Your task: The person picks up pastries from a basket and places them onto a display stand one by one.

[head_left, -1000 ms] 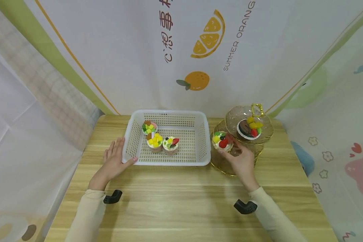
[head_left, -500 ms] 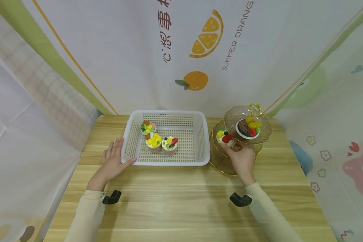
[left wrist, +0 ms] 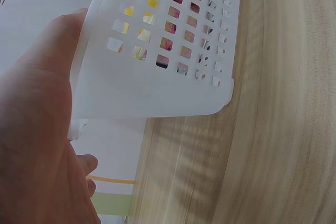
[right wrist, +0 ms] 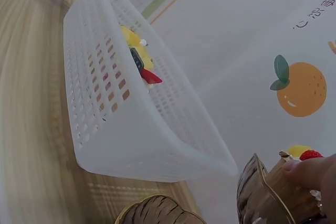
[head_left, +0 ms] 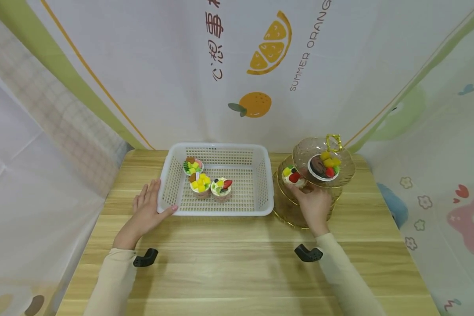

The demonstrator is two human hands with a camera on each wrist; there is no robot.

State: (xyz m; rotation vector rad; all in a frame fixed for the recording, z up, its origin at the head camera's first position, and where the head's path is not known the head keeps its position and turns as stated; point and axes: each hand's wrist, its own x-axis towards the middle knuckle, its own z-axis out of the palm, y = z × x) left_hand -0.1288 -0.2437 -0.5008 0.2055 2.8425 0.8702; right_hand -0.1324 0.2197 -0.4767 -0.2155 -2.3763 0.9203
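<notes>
In the head view, my right hand pinches a cream cupcake topped with strawberry and yellow fruit, at the middle tier of a gold-rimmed tiered stand. The right wrist view shows the thumb against the brown cup; its base is partly hidden. A chocolate cupcake with fruit sits on the top tier. My left hand rests at the near left corner of a white perforated basket, fingers straight along its side and thumb on the front rim. Inside stand three fruit-topped cupcakes.
The basket's right end stands close to the stand. Both are toward the back of a wooden table, near a hanging cloth printed with oranges. A gold ornament rises above the top tier.
My right hand has moved the cupcake slightly back and right, from the stand's left edge to beneath the top tier's left side. The left hand and basket stay in place.
</notes>
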